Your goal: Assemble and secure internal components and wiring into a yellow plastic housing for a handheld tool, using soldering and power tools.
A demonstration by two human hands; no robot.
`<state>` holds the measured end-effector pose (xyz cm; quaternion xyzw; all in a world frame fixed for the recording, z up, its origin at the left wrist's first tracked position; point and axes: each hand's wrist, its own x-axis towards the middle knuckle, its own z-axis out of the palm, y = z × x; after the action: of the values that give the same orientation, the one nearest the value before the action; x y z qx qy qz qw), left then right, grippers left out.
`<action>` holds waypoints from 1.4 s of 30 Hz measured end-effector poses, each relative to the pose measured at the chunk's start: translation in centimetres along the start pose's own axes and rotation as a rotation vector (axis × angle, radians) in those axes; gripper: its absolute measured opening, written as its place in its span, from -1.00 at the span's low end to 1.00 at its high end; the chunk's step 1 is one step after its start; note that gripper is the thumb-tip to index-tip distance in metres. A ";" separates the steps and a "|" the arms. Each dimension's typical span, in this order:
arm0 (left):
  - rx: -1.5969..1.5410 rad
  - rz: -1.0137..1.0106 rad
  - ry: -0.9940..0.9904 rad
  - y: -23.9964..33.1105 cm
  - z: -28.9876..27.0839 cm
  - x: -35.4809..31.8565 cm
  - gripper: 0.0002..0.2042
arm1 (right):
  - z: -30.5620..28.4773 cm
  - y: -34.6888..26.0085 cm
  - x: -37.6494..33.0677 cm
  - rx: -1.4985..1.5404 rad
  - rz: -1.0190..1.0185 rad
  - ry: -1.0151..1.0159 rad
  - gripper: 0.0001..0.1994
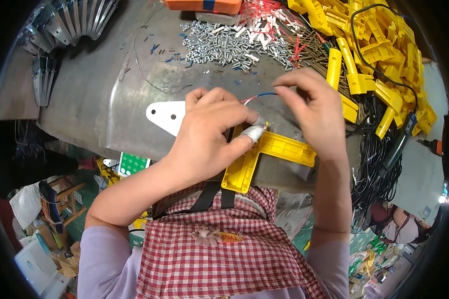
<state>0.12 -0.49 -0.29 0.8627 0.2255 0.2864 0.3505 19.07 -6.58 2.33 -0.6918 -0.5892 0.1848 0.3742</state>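
The left hand (204, 134) presses the stiff, light yellow plastic piece (264, 154) down; the right hand (312, 107) probably pinches the thin, bendy wire (262, 95).

Item: my workbench (110, 99), grey sheet-metal top, worn and scuffed, its front edge curved toward me.

On it, directly:
- 1 white metal plate (165, 115) with 2 holes, flat, near the front edge.
- 1 yellow T-shaped plastic part (279, 149), flat under my hands.
- Heap of silver screws and nuts (224, 46) at the back.
- Red-and-white ties (264, 17) and dark thin rods (309, 50) beside that heap.
- Large pile of yellow plastic parts (379, 50), right side.
- Scattered blue wire offcuts (157, 48).
- 1 orange box (204, 5), far edge.
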 end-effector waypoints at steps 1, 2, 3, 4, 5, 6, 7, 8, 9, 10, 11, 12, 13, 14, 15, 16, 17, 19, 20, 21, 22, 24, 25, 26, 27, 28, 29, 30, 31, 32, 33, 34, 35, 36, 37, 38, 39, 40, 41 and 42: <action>0.000 -0.001 0.004 0.0 0.1 0.0 -0.85 | -0.4 -0.2 -0.2 -0.034 0.013 0.042 -0.89; -0.001 -0.002 0.007 0.0 0.1 0.0 -0.85 | -0.3 -0.4 -0.7 -0.030 0.013 0.034 -0.89; -0.005 -0.006 0.004 -0.1 0.1 0.0 -0.85 | -0.2 -0.5 -1.5 0.077 0.083 0.025 -0.90; -0.004 -0.008 0.002 -0.1 0.1 0.0 -0.85 | 0.0 -0.6 -2.2 0.183 0.154 0.017 -0.91; -0.003 -0.009 0.000 -0.2 0.2 0.0 -0.85 | 0.2 -0.6 -2.7 0.246 0.170 -0.051 -0.92; -0.006 -0.013 -0.005 -0.3 0.2 0.0 -0.85 | 0.3 -0.6 -3.1 0.246 0.177 -0.051 -0.92; -0.007 -0.016 0.003 -0.3 0.2 0.0 -0.85 | 0.5 -0.6 -3.5 0.379 0.246 -0.090 -0.92; -0.006 -0.021 0.012 -0.3 0.2 0.0 -0.85 | 0.7 -0.6 -3.8 0.512 0.314 -0.129 -0.91; -0.004 -0.025 0.005 -0.2 0.2 0.1 -0.84 | 0.8 -0.6 -4.0 0.560 0.294 -0.107 -0.91; -0.006 -0.025 0.002 -0.2 0.2 0.2 -0.84 | 0.7 -0.6 -4.1 0.560 0.297 -0.106 -0.91; 0.007 -0.001 0.004 -0.1 0.2 0.2 -0.84 | 0.6 -0.6 -4.2 0.537 0.300 -0.100 -0.91; 0.024 0.022 0.008 -0.1 0.3 0.3 -0.84 | 0.6 -0.5 -4.2 0.517 0.299 -0.097 -0.91; 0.026 0.020 0.008 0.0 0.3 0.3 -0.84 | 0.7 -0.4 -4.1 0.519 0.298 -0.098 -0.91; 0.061 0.038 0.016 0.1 0.3 0.3 -0.83 | 0.7 -0.3 -4.1 0.475 0.232 -0.085 -0.92; 0.095 0.056 0.024 0.2 0.3 0.3 -0.83 | 0.8 -0.2 -4.0 0.429 0.167 -0.072 -0.92; 0.096 0.057 0.024 0.3 0.3 0.3 -0.83 | 0.7 -0.1 -4.0 0.429 0.166 -0.072 -0.92; 0.129 0.071 0.027 0.3 0.3 0.3 -0.82 | 0.6 0.0 -4.0 0.379 0.137 -0.080 -0.91; 0.163 0.082 0.030 0.3 0.5 0.2 -0.82 | 0.7 0.3 -4.0 0.331 0.107 -0.092 -0.91; 0.179 0.091 0.045 0.3 0.7 0.2 -0.83 | 0.8 0.3 -4.0 0.338 0.138 -0.093 -0.91; 0.196 0.102 0.059 0.4 0.6 0.2 -0.83 | 0.8 0.3 -4.1 0.345 0.168 -0.092 -0.91; 0.197 0.104 0.060 0.5 0.6 0.1 -0.83 | 0.8 0.3 -4.1 0.346 0.166 -0.091 -0.91; 0.262 0.160 0.076 0.5 0.7 0.1 -0.77 | 0.8 0.3 -4.1 0.373 0.180 -0.100 -0.92; 0.263 0.162 0.079 0.5 0.8 0.1 -0.77 | 0.7 0.3 -4.1 0.372 0.177 -0.099 -0.92; 0.251 0.164 0.125 0.7 1.1 0.2 -0.71 | 0.6 0.3 -4.1 0.365 0.203 -0.129 -0.91; 0.241 0.166 0.171 0.7 1.2 0.2 -0.65 | 0.5 0.2 -4.0 0.359 0.229 -0.160 -0.91; 0.244 0.166 0.175 0.6 1.4 -0.1 -0.65 | 0.5 0.1 -4.0 0.359 0.223 -0.161 -0.91; 0.174 0.176 0.178 0.4 1.7 -0.4 -0.58 | 0.4 -0.1 -4.0 0.433 0.313 -0.183 -0.90; 0.105 0.185 0.182 0.3 1.9 -0.7 -0.50 | 0.4 -0.3 -4.0 0.507 0.403 -0.206 -0.90; 0.109 0.184 0.187 0.2 2.0 -0.8 -0.50 | 0.4 -0.3 -3.9 0.507 0.397 -0.210 -0.90; 0.059 0.188 0.191 0.2 2.2 -0.8 -0.47 | 0.5 -0.3 -3.9 0.572 0.423 -0.210 -0.90; 0.005 0.194 0.191 0.3 2.3 -0.8 -0.43 | 0.5 -0.3 -3.9 0.637 0.454 -0.205 -0.89; 0.005 0.194 0.192 0.3 2.3 -0.7 -0.43 | 0.5 -0.3 -3.7 0.636 0.453 -0.206 -0.89; 0.002 0.179 0.179 0.5 2.1 -0.6 -0.41 | 0.5 -0.2 -3.4 0.665 0.452 -0.227 -0.90; 0.001 0.163 0.167 0.5 2.1 -0.5 -0.39 | 0.5 -0.1 -3.2 0.695 0.449 -0.249 -0.91; 0.001 0.164 0.170 0.5 2.3 -0.6 -0.39 | 0.5 -0.3 -3.2 0.693 0.447 -0.251 -0.91; -0.080 0.104 0.209 0.4 2.6 -0.8 -0.38 | 0.5 -0.5 -3.3 0.641 0.443 -0.250 -0.91; -0.156 0.043 0.252 0.4 2.7 -0.8 -0.36 | 0.5 -0.7 -3.2 0.590 0.433 -0.253 -0.90; -0.150 0.042 0.260 0.4 2.5 -0.8 -0.36 | 0.5 -0.6 -3.3 0.590 0.425 -0.259 -0.90; -0.074 0.074 0.242 0.6 2.2 -0.7 -0.36 | 0.6 -0.5 -3.5 0.547 0.375 -0.227 -0.90; -0.002 0.106 0.221 0.7 2.0 -0.7 -0.35 | 0.7 -0.4 -3.8 0.503 0.330 -0.191 -0.90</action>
<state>1.06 -2.29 -1.18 0.8363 0.2167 0.3980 0.3086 17.37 -10.02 1.46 -0.6432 -0.4374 0.4472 0.4415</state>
